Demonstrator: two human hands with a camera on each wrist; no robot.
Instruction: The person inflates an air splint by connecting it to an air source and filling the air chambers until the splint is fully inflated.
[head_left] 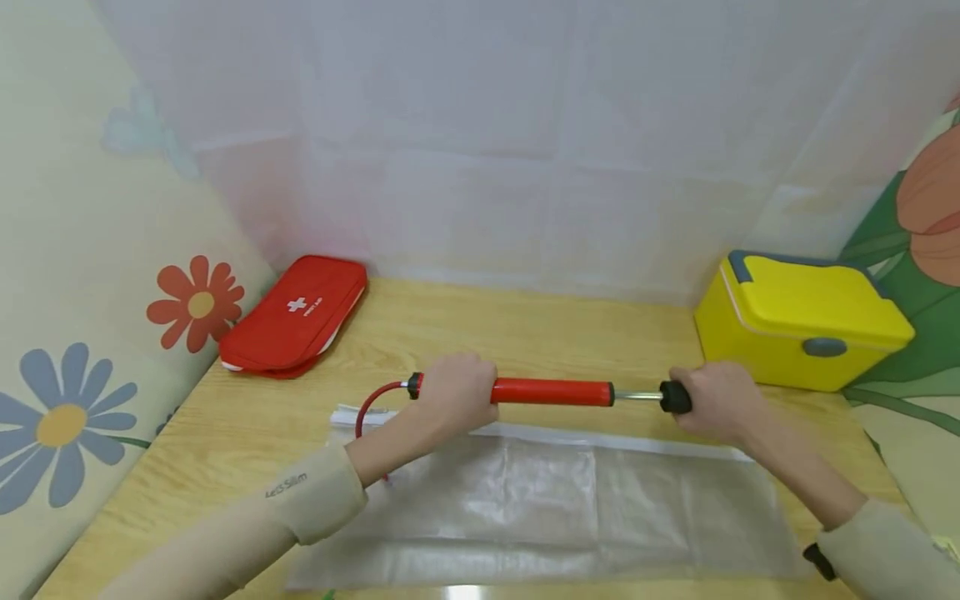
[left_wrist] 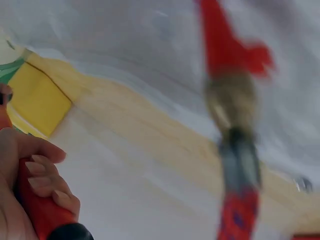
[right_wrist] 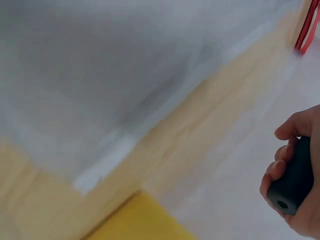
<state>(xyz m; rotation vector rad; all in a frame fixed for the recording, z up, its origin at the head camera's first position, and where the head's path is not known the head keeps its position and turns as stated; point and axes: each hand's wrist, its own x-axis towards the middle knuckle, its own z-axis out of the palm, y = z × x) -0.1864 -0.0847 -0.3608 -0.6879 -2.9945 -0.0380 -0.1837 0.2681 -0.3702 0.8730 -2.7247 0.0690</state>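
Observation:
A red hand pump [head_left: 551, 392] is held level above the table, its metal rod partly drawn out at the right. My left hand [head_left: 459, 390] grips the red barrel near its hose end; in the left wrist view its fingers [left_wrist: 50, 187] curl round it. My right hand [head_left: 720, 400] holds the black handle [right_wrist: 295, 175], fingers wrapped about it. From the barrel's left end a red hose [head_left: 367, 408] bends down behind the left forearm. Its blurred metal end with a red tip [left_wrist: 232, 100] hangs close to the left wrist camera.
A translucent plastic sheet or bag [head_left: 555, 500] with a white edge lies flat below the pump. At the back left is a red first aid pouch [head_left: 296, 317]. A yellow box [head_left: 806, 325] with a blue-grey latch stands at the back right, against the covered wall.

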